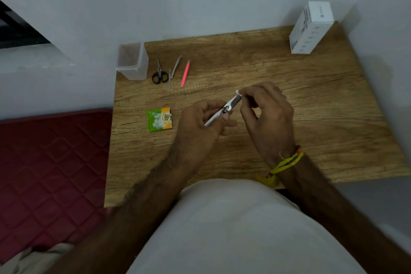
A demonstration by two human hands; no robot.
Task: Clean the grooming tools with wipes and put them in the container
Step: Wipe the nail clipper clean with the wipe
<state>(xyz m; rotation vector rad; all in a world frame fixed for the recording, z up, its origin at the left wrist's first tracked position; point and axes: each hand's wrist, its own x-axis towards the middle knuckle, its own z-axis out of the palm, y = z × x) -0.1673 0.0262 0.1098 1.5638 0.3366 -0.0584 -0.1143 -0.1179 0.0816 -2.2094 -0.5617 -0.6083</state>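
My left hand (201,123) grips a silver nail clipper (224,110) above the middle of the wooden table (255,66). My right hand (266,113) pinches a small white wipe (237,92) against the clipper's far tip. A clear plastic container (133,61) stands upright at the table's far left corner. Beside it lie small black-handled scissors (159,73), a silver metal tool (174,70) and a pink tool (185,73), all flat on the table.
A torn green and orange wipe sachet (159,119) lies left of my hands. A white cardboard box (311,28) stands at the far right corner. A red quilted mattress (51,173) borders the table's left edge. White walls close off the far side.
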